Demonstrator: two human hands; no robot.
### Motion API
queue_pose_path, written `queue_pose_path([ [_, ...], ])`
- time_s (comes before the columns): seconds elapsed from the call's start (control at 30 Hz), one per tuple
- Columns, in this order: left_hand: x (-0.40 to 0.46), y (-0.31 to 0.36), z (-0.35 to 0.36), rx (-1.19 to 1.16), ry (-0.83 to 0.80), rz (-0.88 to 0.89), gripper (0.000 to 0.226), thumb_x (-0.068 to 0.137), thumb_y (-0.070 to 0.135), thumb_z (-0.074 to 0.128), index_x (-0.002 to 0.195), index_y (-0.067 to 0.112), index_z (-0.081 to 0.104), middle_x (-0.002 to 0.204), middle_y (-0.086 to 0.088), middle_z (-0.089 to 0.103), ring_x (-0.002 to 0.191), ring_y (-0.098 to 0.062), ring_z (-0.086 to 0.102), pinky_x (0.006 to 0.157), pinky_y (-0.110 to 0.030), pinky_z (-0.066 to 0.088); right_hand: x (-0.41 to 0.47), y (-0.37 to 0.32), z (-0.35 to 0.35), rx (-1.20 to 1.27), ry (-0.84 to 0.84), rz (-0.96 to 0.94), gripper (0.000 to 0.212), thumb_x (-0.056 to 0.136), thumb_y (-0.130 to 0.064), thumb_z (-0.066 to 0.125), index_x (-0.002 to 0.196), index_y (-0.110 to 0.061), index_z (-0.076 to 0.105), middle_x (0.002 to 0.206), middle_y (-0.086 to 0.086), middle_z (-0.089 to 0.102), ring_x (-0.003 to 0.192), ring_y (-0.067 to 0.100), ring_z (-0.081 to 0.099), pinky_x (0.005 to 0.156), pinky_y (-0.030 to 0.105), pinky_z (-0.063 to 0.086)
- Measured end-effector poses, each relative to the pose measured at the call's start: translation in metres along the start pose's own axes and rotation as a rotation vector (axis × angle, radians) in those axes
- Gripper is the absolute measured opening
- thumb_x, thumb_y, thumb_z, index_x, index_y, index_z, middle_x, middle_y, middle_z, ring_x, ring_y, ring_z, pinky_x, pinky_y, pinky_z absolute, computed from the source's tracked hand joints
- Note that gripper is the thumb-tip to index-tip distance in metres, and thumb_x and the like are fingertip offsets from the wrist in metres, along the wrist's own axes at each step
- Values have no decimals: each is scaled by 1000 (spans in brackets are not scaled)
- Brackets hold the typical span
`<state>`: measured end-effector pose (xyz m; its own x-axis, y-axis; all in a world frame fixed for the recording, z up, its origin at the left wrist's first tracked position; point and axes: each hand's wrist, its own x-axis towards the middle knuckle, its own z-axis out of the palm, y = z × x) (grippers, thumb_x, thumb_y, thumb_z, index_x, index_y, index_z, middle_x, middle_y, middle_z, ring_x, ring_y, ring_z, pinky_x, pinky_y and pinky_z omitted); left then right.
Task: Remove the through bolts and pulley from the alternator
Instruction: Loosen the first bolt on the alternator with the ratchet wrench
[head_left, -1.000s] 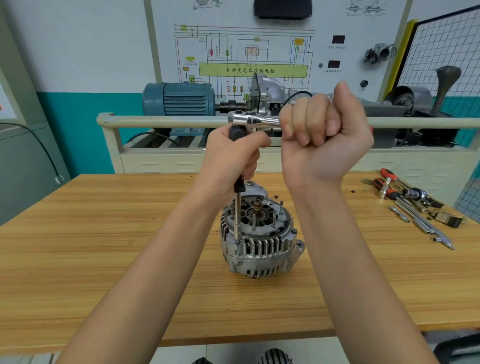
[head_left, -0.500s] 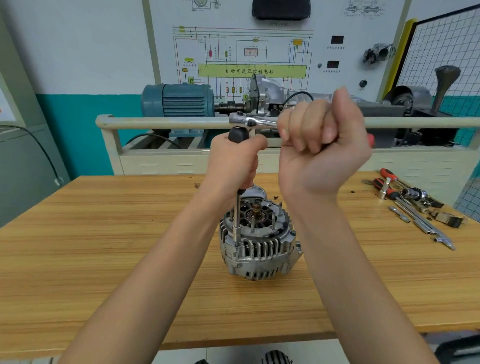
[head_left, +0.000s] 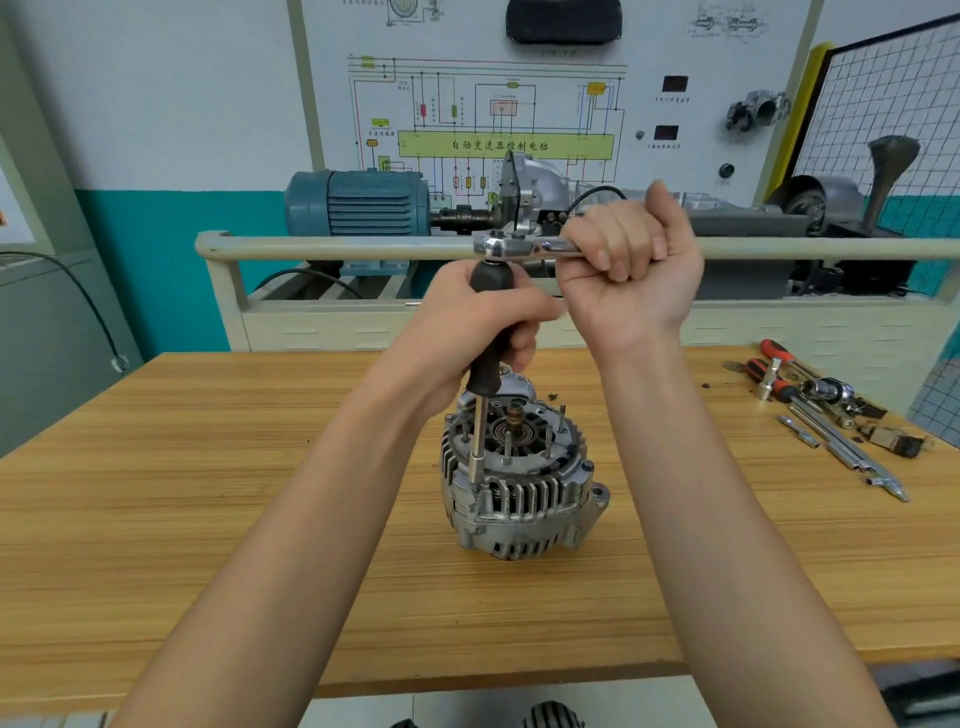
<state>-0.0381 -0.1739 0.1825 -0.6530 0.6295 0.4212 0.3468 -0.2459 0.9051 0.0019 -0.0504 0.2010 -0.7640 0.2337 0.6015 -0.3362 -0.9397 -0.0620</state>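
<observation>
A silver alternator (head_left: 519, 493) stands upright on the wooden table (head_left: 208, 493), its open end with the shaft and several studs facing up. A long socket driver (head_left: 480, 415) with a black handle stands vertically on a bolt at the alternator's left rim. My left hand (head_left: 483, 332) grips that black handle. A chrome ratchet (head_left: 519, 247) sits across the driver's top end, and my right hand (head_left: 628, 265) grips the ratchet's handle, palm turned toward me.
Several hand tools (head_left: 826, 410) with red and black handles, sockets and extension bars lie at the table's right. Behind the table runs a cream rail (head_left: 337, 248) in front of a blue electric motor (head_left: 358, 208) and a training panel.
My right hand has swung the ratchet handle, its wrist rolling so the palm now faces me. The left hand keeps hold of the driver handle; the alternator stays in place.
</observation>
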Motion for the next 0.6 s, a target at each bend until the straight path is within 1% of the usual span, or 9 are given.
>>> queue_pose_path([
  [0.07,1,-1,4,-101,-77,-19,47,85,0,61,47,17,38,39,3,30,32,-13,28,38,-17,27,2,-1,-2,50,34,4,48,84,-14,42,37,-13,32,32,-2,20,38,9,11,37,22,26],
  [0.17,3,-4,4,-157,-57,-56,54,89,7,57,44,21,31,36,7,24,28,-8,18,34,-13,18,-6,2,3,-94,18,-109,47,83,-13,42,36,-14,35,32,-2,24,33,11,18,39,23,25],
  [0.23,5,-4,6,-134,63,-77,56,90,5,55,43,23,31,36,7,24,29,-8,17,35,-13,16,-16,9,9,-295,-39,-230,48,84,-12,42,37,-16,36,34,-3,24,34,12,21,41,24,25],
  [0.3,6,-4,12,-99,226,-69,49,88,2,56,49,21,32,39,6,24,31,-9,17,37,-14,16,-25,24,16,-490,-144,-374,49,86,-6,41,39,-16,35,36,-4,23,36,13,19,44,26,23],
  [0.4,7,-6,17,-47,467,-8,42,84,1,56,55,19,32,48,-1,26,41,-14,19,45,-22,15,-32,46,22,-642,-240,-540,39,84,-1,38,50,-20,37,37,-4,29,35,10,23,45,29,18],
  [0.47,5,-8,17,-24,541,37,39,81,2,57,56,18,33,55,-5,26,51,-18,19,51,-31,15,-32,49,22,-636,-263,-532,43,83,-1,38,46,-20,28,36,-4,29,35,10,23,45,30,16],
  [0.5,4,-8,16,-12,541,51,38,81,2,59,57,17,33,56,-6,27,51,-18,19,50,-32,15,-31,46,21,-615,-274,-492,45,84,-2,38,44,-19,25,35,-4,28,34,10,21,44,29,16],
  [0.57,1,-9,12,-19,474,53,41,81,-2,60,55,17,34,50,-4,28,43,-16,21,45,-24,18,-28,36,18,-524,-262,-374,50,86,-5,40,39,-20,31,34,-4,28,35,12,18,43,26,20],
  [0.6,0,-9,9,-38,402,52,44,81,-4,60,53,18,35,46,-2,29,38,-15,22,41,-20,20,-24,29,17,-457,-222,-308,51,86,-7,41,37,-18,34,33,-4,27,35,13,17,42,24,22],
])
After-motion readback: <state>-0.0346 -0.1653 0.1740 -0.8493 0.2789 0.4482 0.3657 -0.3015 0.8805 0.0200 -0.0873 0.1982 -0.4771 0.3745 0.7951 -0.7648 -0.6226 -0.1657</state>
